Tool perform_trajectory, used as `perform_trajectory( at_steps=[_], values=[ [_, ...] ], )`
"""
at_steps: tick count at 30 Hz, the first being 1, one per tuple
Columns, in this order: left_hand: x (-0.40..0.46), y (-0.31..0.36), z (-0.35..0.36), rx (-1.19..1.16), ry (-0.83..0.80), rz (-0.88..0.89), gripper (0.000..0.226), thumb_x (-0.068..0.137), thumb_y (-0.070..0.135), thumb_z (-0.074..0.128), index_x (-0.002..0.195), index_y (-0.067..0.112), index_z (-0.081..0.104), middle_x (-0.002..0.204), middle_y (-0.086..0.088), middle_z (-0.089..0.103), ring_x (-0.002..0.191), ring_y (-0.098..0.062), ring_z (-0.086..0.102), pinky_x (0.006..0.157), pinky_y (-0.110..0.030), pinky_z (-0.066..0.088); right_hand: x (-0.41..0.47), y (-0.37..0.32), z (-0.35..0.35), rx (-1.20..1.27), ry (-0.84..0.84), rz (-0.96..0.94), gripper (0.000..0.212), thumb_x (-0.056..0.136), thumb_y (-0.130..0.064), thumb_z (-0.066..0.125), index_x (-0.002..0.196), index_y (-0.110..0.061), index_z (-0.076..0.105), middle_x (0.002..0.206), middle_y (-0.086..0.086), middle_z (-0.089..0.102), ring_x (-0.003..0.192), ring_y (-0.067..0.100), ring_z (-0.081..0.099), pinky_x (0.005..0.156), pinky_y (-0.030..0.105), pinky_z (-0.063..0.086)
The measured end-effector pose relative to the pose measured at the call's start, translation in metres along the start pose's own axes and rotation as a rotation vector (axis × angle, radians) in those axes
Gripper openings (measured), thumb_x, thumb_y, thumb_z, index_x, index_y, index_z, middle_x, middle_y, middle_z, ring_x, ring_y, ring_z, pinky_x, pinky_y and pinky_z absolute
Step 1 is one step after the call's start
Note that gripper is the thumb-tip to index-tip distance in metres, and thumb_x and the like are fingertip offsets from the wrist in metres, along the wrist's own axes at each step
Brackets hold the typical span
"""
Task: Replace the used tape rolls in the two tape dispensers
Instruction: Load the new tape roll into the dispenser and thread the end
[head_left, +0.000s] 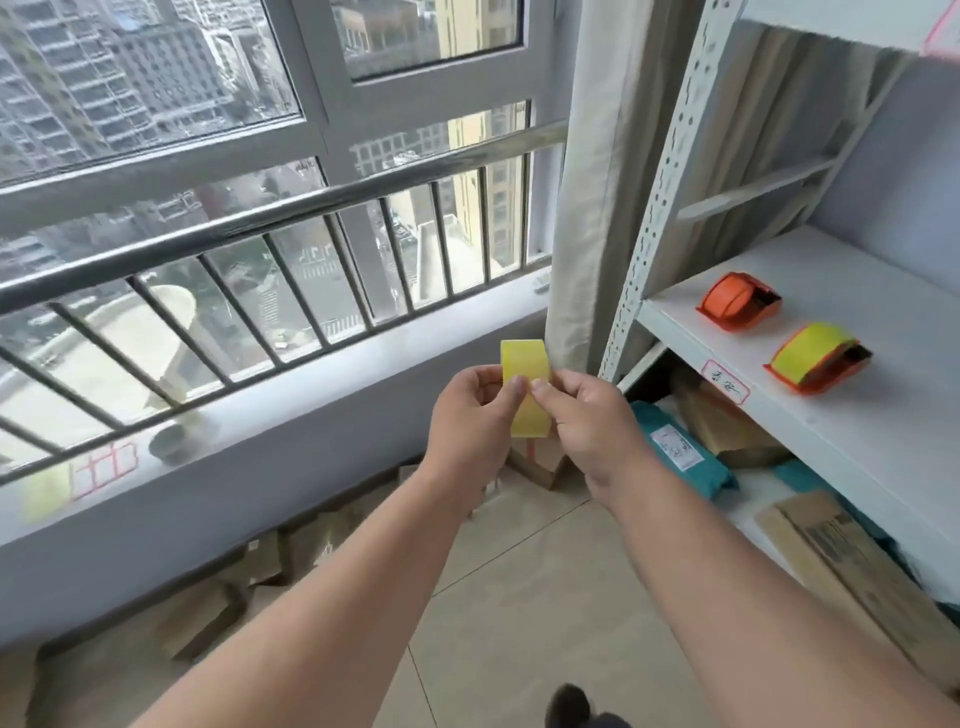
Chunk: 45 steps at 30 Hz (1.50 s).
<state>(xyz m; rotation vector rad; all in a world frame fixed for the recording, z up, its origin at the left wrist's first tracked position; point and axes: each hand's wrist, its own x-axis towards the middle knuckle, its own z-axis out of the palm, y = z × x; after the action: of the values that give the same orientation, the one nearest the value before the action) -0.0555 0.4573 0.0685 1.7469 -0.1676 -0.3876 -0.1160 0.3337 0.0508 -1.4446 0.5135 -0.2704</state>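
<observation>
I hold a yellow tape roll (525, 387) edge-on in front of me, above the floor near the windowsill. My left hand (475, 421) grips its left side and my right hand (587, 421) pinches its right side with thumb and fingers. On the white shelf (852, 415) to the right lie two orange tape dispensers. The far dispenser (737, 301) shows only orange. The near dispenser (818, 358) carries a yellow roll. Both dispensers lie apart from my hands.
A windowsill (311, 395) with a metal railing (260, 228) runs along the left, with a dark small object (169, 441) and a yellow blur (47, 491) on it. Cardboard boxes (218, 597) line the floor below. The lower shelf holds teal parcels (680, 447) and cartons. A curtain (597, 182) hangs by the shelf post.
</observation>
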Motion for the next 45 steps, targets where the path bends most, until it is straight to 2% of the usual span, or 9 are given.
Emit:
perform_trajectory(
  at_steps=[3,10,16,21,26,31,36,41,45],
  values=[
    [0.037,0.009,0.012,0.005,-0.044,0.007,0.029,0.097,0.036,0.072,0.119,0.018,0.071,0.105,0.002,0.079,0.092,-0.011,0.075,0.062,-0.013,0.054,0.033,-0.004,-0.007,0.009,0.041,-0.011,0.023,0.098,-0.031,0.064,0.109,-0.023,0.083,0.106,0.007,0.083,0.111,0.033,0.076,0.104,0.058,0.057],
    [0.112,0.017,0.043,0.068,-0.125,0.012,0.032,0.094,0.04,0.073,0.118,0.019,0.071,0.105,0.004,0.08,0.096,-0.014,0.077,0.086,-0.036,0.064,0.098,-0.005,-0.022,0.04,0.146,-0.006,0.028,0.092,-0.037,0.065,0.111,-0.024,0.083,0.107,0.004,0.084,0.111,0.029,0.076,0.105,0.056,0.057],
    [0.176,0.025,0.055,0.086,-0.274,0.032,0.028,0.096,0.036,0.072,0.118,0.018,0.071,0.104,0.002,0.079,0.093,-0.017,0.078,0.062,-0.024,0.062,0.147,-0.01,-0.021,0.048,0.265,0.01,0.034,0.085,-0.047,0.067,0.111,-0.031,0.082,0.108,0.001,0.084,0.11,0.028,0.076,0.103,0.056,0.058],
    [0.224,0.031,0.067,0.129,-0.473,0.065,0.029,0.093,0.041,0.072,0.114,0.022,0.073,0.101,0.003,0.081,0.094,-0.016,0.078,0.086,-0.042,0.065,0.172,-0.008,-0.019,0.098,0.443,-0.006,0.031,0.088,-0.04,0.067,0.112,-0.027,0.082,0.111,0.001,0.084,0.112,0.026,0.077,0.105,0.054,0.057],
    [0.24,0.045,0.101,0.143,-0.663,0.11,0.025,0.098,0.035,0.071,0.116,0.018,0.073,0.094,0.007,0.079,0.072,0.001,0.072,0.061,-0.012,0.053,0.174,-0.016,-0.041,0.117,0.61,-0.011,0.028,0.092,-0.036,0.066,0.113,-0.025,0.082,0.113,-0.001,0.083,0.114,0.025,0.076,0.108,0.055,0.055],
    [0.242,0.054,0.145,0.16,-0.778,0.136,0.024,0.098,0.033,0.07,0.116,0.016,0.073,0.101,-0.001,0.082,0.091,-0.016,0.078,0.08,-0.028,0.061,0.17,-0.02,-0.076,0.134,0.741,-0.035,0.022,0.088,-0.034,0.07,0.103,-0.026,0.084,0.109,0.003,0.083,0.118,0.035,0.072,0.109,0.058,0.053],
    [0.248,0.055,0.169,0.181,-0.925,0.174,0.014,0.101,0.024,0.067,0.113,0.019,0.074,0.103,-0.001,0.083,0.096,-0.018,0.079,0.09,-0.032,0.061,0.162,-0.02,-0.099,0.158,0.796,-0.02,0.019,0.097,-0.012,0.07,0.095,-0.027,0.082,0.105,0.004,0.084,0.102,0.02,0.075,0.105,0.048,0.055],
    [0.259,0.062,0.182,0.152,-1.079,0.128,0.033,0.101,-0.008,0.056,0.113,0.02,0.07,0.104,0.002,0.08,0.093,-0.006,0.077,0.079,-0.017,0.057,0.169,-0.025,-0.111,0.188,0.815,-0.004,0.026,0.097,-0.005,0.068,0.091,-0.027,0.08,0.09,-0.008,0.083,0.093,0.013,0.072,0.097,0.035,0.057],
    [0.278,0.067,0.199,0.139,-1.173,0.062,0.04,0.098,-0.017,0.049,0.114,0.013,0.069,0.098,0.0,0.079,0.084,-0.006,0.076,0.073,-0.015,0.057,0.181,-0.028,-0.12,0.194,0.854,-0.002,0.026,0.097,-0.002,0.066,0.094,-0.023,0.08,0.103,0.007,0.082,0.095,0.019,0.071,0.097,0.042,0.055]
  ],
)
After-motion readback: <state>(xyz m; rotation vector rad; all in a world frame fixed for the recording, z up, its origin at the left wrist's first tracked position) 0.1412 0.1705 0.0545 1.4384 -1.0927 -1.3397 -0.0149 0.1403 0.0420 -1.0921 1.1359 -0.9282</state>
